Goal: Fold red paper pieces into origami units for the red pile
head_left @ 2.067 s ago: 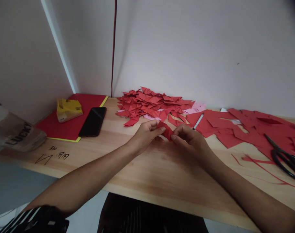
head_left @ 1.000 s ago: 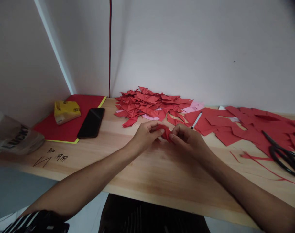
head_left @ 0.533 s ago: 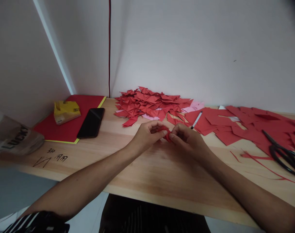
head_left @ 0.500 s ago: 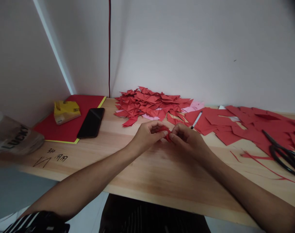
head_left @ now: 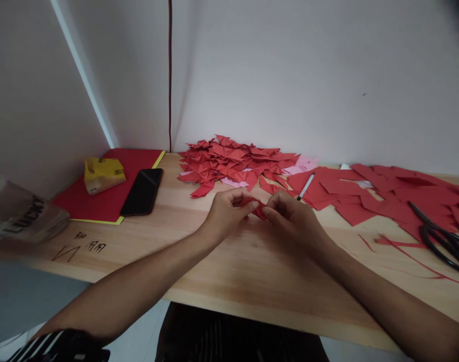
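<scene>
So right now both my hands are parked out over the middle of the tabletop (head_left: 229,271), working one small red paper piece (head_left: 255,207) between them. My left hand (head_left: 224,211) has thumb and forefinger pinched on its left end, and my right hand (head_left: 290,216) has the same sort of pinch on the right end, so each grip is closed tight on the paper. The piece sits just above the wood, mostly hidden by my fingers, so I can't really tell how many creases are already in it. My guess is I'm mid-fold, pressing a crease down. The next bit probably needs me to keep the edges lined up while I run a fingertip along the fold, since this little thing would slip or go crooked easily. Just past my hands is a white pen (head_left: 307,185) lying on the loose red paper sheets (head_left: 365,201), which spread off to the right where the black scissors (head_left: 439,239) sit. Further back against the wall is the heap of folded red pieces (head_left: 233,161). Way off left there's my black phone (head_left: 142,191) and a yellow packet (head_left: 103,173) on a red folder (head_left: 112,196).
</scene>
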### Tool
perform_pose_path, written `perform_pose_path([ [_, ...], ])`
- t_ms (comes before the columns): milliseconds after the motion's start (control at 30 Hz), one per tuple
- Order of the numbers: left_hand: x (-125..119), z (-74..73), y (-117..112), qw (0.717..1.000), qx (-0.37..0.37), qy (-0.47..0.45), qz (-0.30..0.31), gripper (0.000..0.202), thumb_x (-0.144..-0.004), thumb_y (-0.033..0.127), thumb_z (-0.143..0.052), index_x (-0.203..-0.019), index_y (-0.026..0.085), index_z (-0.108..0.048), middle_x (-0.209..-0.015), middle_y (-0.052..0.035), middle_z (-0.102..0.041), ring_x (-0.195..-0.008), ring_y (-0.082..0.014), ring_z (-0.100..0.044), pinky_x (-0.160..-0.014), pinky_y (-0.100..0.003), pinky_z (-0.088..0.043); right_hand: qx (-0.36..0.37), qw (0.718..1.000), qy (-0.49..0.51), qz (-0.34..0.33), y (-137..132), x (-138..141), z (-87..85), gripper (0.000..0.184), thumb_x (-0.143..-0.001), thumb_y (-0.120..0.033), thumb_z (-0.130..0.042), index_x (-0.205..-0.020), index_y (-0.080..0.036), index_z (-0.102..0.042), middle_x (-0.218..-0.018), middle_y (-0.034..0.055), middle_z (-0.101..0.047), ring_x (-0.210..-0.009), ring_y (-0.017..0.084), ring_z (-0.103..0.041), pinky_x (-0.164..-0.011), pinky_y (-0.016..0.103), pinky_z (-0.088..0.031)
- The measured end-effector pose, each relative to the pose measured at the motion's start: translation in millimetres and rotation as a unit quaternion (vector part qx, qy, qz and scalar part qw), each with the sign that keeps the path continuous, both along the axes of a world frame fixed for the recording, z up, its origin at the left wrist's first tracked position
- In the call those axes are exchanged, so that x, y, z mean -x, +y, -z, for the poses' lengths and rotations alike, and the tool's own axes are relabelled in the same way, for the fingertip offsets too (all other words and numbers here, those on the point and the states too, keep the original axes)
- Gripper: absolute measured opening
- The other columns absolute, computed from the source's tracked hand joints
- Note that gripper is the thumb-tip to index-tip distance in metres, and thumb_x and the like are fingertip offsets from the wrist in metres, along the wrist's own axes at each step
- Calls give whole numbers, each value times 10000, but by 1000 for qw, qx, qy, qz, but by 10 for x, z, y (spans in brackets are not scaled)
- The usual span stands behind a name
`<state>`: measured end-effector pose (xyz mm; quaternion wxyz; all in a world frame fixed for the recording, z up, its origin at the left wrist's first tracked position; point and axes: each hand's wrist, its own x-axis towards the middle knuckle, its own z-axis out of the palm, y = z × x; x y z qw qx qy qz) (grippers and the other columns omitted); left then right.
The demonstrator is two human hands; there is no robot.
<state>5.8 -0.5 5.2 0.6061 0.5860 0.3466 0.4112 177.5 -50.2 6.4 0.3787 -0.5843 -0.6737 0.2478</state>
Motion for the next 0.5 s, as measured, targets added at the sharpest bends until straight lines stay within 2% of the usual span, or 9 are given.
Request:
perform_pose_path([
  [100, 0, 2, 2, 999, 36, -31, -12, 136, -717, 241, -747, -770, 125, -700, -739, -29, -666, -639, -94, -574, -574, -206, -445, 11, 998, 58, 12, 8, -18, 31, 170, -849, -336, -613, -772, -210, -527, -637, -21, -569, -565, 120, -491, -533, 262, -368],
  [233, 3, -18, 1, 993, 92, -76, -25, 180, -690, 256, -776, -792, 125, -707, -763, -20, -665, -630, -79, -563, -607, -215, -457, 31, 989, 139, -33, 19, -40, 74, 268, -828, -381, -660, -1023, -216, -578, -822, 18, -662, -699, 153, -594, -623, 282, -450],
  [367, 5, -31, 0, 988, 109, -109, -19, 205, -689, 276, -785, -799, 125, -701, -781, -26, -676, -649, -87, -578, -627, -226, -460, 35, 995, 87, -19, 3, -16, 33, 121, -834, -323, -629, -864, -205, -630, -735, -1, -625, -655, 135, -547, -594, 264, -415],
  [500, 3, -12, 8, 983, 134, -129, -4, 229, -667, 266, -807, -797, 126, -680, -777, -19, -673, -664, -96, -595, -632, -231, -465, 25, 996, 80, 1, -15, 10, -30, 153, -837, -325, -609, -752, -198, -606, -666, -11, -605, -593, 121, -493, -552, 256, -368],
])
